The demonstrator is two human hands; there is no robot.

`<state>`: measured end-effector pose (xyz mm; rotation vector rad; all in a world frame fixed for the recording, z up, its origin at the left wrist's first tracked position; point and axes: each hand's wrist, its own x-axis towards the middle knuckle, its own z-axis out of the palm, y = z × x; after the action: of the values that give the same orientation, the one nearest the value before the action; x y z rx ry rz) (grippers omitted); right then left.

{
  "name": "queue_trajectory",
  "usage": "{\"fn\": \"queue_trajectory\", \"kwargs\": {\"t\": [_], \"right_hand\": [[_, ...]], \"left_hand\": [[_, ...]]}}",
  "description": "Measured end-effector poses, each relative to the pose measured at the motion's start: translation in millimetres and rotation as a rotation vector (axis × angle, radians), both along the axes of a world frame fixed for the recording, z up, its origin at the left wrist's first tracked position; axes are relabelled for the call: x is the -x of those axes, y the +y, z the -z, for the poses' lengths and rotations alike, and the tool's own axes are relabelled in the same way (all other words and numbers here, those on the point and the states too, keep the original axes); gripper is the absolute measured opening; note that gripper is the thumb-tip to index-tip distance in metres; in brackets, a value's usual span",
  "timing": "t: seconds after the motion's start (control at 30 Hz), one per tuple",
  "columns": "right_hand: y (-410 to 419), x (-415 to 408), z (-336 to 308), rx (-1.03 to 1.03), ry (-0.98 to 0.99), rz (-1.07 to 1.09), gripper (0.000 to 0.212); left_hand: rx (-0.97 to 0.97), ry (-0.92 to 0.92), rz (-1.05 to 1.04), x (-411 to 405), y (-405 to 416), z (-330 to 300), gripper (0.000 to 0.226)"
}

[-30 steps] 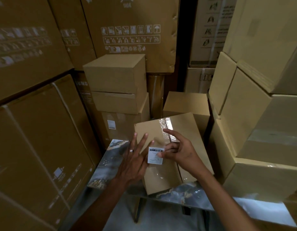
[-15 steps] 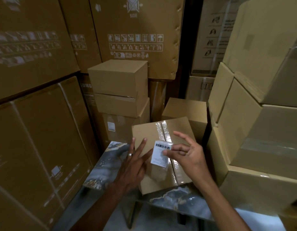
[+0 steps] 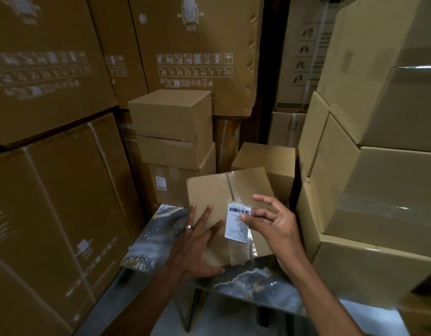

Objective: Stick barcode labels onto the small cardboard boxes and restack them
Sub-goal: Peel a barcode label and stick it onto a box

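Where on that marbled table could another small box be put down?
The marbled table is bare left of the box, beside the left hand, and along its near edge below the right hand holding the label. Behind and right, stacked cartons crowd in.

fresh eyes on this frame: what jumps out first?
The white barcode label, pinched in the right hand over the taped seam of the small cardboard box at centre. The left hand lies flat on that box, which sits on a marbled table, walled in by stacked cartons.
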<state>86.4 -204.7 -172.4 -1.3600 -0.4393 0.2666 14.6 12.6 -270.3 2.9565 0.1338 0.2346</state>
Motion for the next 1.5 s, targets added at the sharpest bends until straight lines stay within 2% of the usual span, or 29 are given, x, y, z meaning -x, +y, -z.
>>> {"fn": "queue_trajectory", "kwargs": {"t": [0.1,0.23,0.3,0.4,0.53,0.67,0.77,0.87,1.0,1.17,1.5], "right_hand": [[-7,2,1,-0.005,-0.001,0.031,0.05],[-12,1,4,-0.017,-0.008,0.06,0.048],[-13,0,4,-0.012,-0.013,0.072,0.048],[-10,-3,1,-0.027,-0.015,0.087,0.048],[-4,-7,-7,-0.025,-0.016,0.107,0.048],[0,-11,-9,-0.012,-0.02,0.12,0.047],[1,-10,-7,-0.003,-0.016,0.145,0.049],[1,-8,-5,0.017,-0.017,0.163,0.051],[-3,-2,0,0.049,0.001,0.19,0.05],[-16,5,5,0.08,0.008,0.264,0.043],[-68,-10,9,0.08,0.025,0.295,0.032]], "left_hand": [[0.002,0.037,0.03,0,12,-3,0.107],[0.21,-0.123,0.116,4,50,5,0.073],[0.256,-0.154,0.128,-3,61,2,0.069],[0.253,-0.058,0.085,-12,62,-12,0.068],[0.477,-0.029,0.046,-25,73,-13,0.062],[0.546,-0.087,0.034,-37,70,-16,0.054],[0.503,-0.159,0.038,-32,67,-5,0.066],[0.348,-0.236,0.022,-27,50,14,0.077],[0.265,-0.278,0.054,-33,9,20,0.064],[0.354,-0.332,0.068,-45,-25,12,0.051],[0.34,-0.394,0.078,-76,-81,8,0.047]]}}
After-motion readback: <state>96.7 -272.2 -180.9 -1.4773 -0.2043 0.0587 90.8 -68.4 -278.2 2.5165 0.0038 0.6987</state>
